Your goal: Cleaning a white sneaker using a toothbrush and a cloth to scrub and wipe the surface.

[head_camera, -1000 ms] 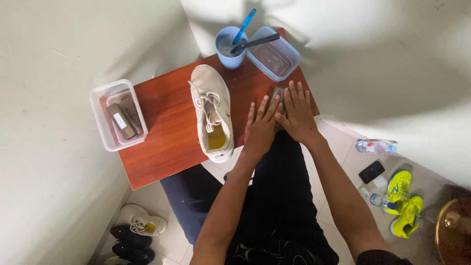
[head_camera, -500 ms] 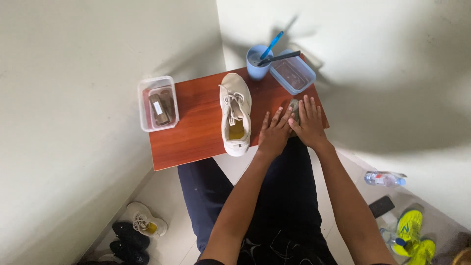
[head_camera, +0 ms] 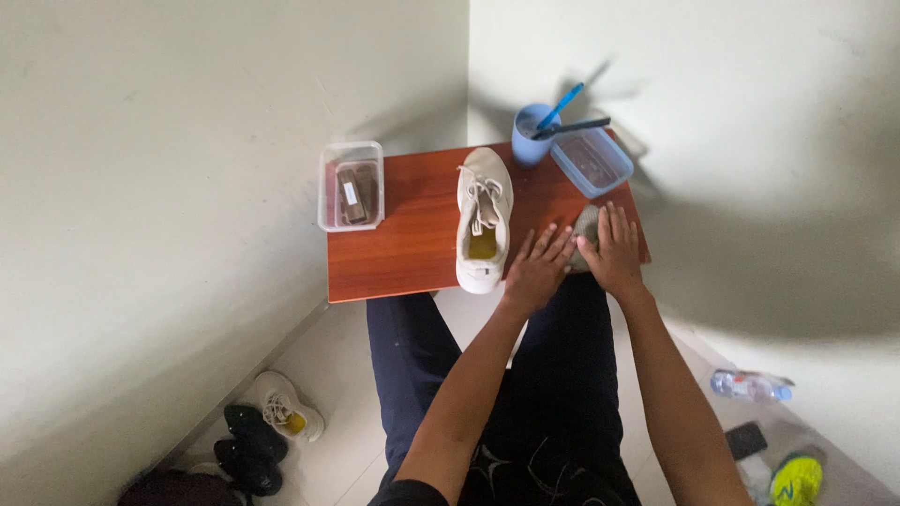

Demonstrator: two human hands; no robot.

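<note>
Both hands lie flat with fingers spread on the reddish wooden surface point(head_camera: 403, 253), pressing a small grey cloth point(head_camera: 587, 229) just to the right of the beige shoe point(head_camera: 483, 217). The left hand point(head_camera: 537, 269) rests open between the shoe and the cloth, fingertips at the cloth's edge; the right hand point(head_camera: 613, 253) covers the cloth's right side, gripping nothing. Behind the shoe stand a blue cup point(head_camera: 531, 137) with brushes and a clear blue-tinted tub point(head_camera: 592, 161). Left of the shoe sits a clear box point(head_camera: 351, 185).
</note>
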